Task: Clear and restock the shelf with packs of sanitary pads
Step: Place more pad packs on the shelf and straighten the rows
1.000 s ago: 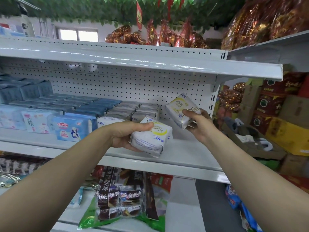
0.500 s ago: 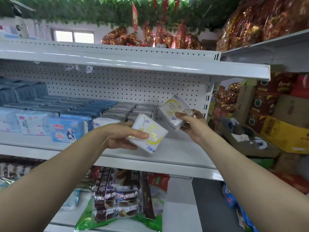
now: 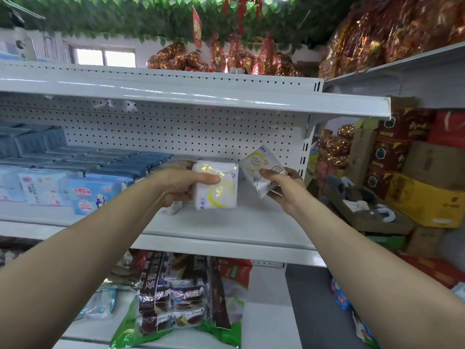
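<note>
2 white-and-yellow pad packs (image 3: 217, 188) (image 3: 261, 170) are held at 12 o'clock; 2 hands (image 3: 176, 183) (image 3: 284, 187) are seen; 1 shelf (image 3: 251, 227) is counted.

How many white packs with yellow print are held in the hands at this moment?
2. One pack is in the left hand, standing upright above the shelf. The other pack is tilted in the right hand. More could be hidden behind the hands.

Bright window (image 3: 104, 57) beyond leafy garland (image 3: 151, 18)
</note>
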`<move>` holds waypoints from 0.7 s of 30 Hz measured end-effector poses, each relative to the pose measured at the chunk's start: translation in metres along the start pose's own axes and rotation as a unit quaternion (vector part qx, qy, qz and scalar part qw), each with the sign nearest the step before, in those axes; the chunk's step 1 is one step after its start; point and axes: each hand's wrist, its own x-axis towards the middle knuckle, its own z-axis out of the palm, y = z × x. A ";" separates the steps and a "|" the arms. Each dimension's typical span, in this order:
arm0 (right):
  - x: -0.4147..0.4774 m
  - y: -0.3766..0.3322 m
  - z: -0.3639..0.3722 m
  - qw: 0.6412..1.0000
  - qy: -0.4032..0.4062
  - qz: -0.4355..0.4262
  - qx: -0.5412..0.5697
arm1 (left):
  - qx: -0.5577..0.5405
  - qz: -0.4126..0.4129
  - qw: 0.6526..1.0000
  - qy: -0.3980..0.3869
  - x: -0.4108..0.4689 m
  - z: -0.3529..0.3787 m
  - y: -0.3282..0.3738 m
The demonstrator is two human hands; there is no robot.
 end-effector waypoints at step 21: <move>0.039 -0.010 0.003 0.946 -0.045 -0.104 -0.305 | 0.531 0.131 0.830 -0.112 0.040 -0.012 0.008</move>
